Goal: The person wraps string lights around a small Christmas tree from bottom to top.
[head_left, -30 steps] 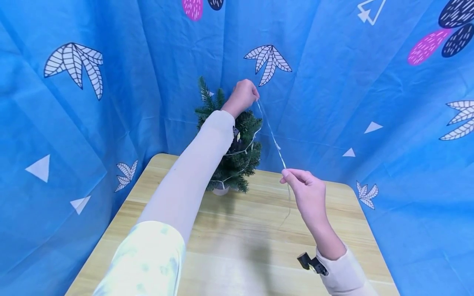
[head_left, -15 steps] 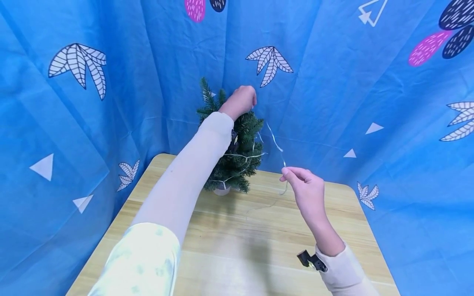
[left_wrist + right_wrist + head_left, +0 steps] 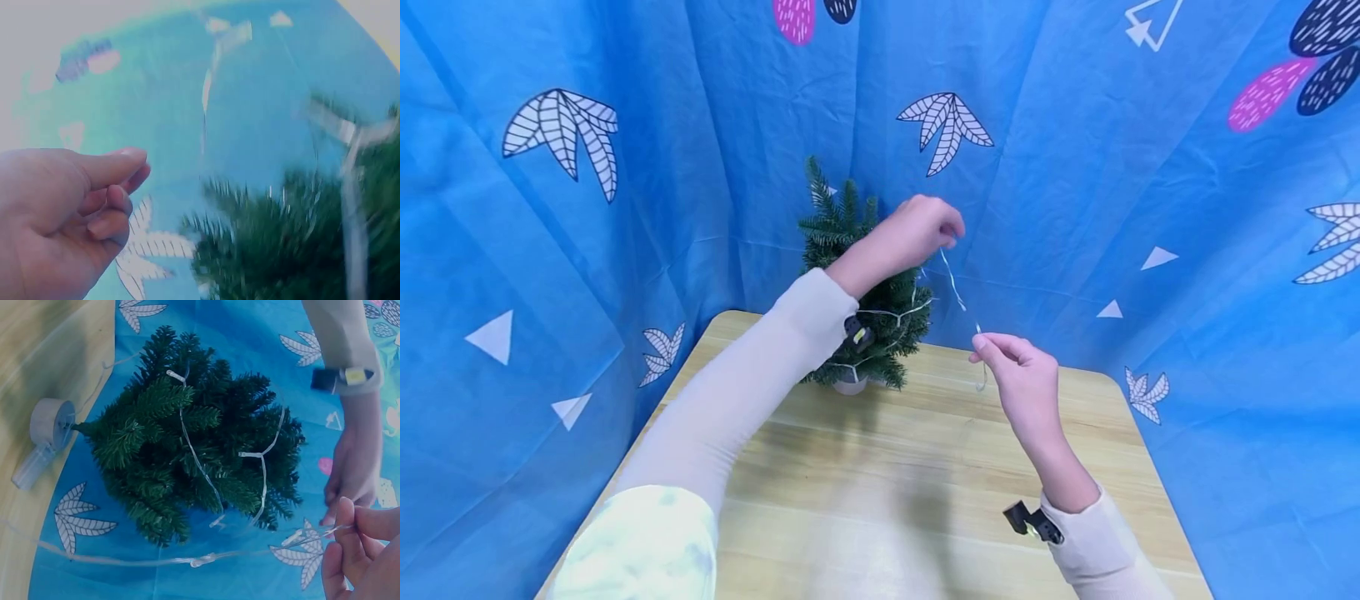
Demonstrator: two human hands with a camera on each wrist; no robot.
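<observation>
A small artificial Christmas tree (image 3: pixel 831 229) stands at the table's back, a thin string of lights (image 3: pixel 898 315) wound around it. Thumb and fingertips of my right hand (image 3: pixel 1028 379) pinch the free length of the light string (image 3: pixel 201 559) to the right of the tree. A short tail dangles below this grip. Up beside the tree's right side, my left hand (image 3: pixel 923 229) has loosely bent fingers, thumb by the forefinger. In the left wrist view nothing shows between those fingers (image 3: pixel 134 156), and the string passes apart from them.
The tree's round base (image 3: pixel 49 422) rests on a wooden table (image 3: pixel 1045 467). Close behind and on both sides hangs a blue printed curtain (image 3: pixel 1060 167). Small black cameras sit on the left wrist (image 3: pixel 857 333) and right wrist (image 3: pixel 1033 525).
My left hand let go of the string, dipped behind the tree's top, then came back right and slightly nearer. The string between the hands slackened. My right hand stays almost still.
</observation>
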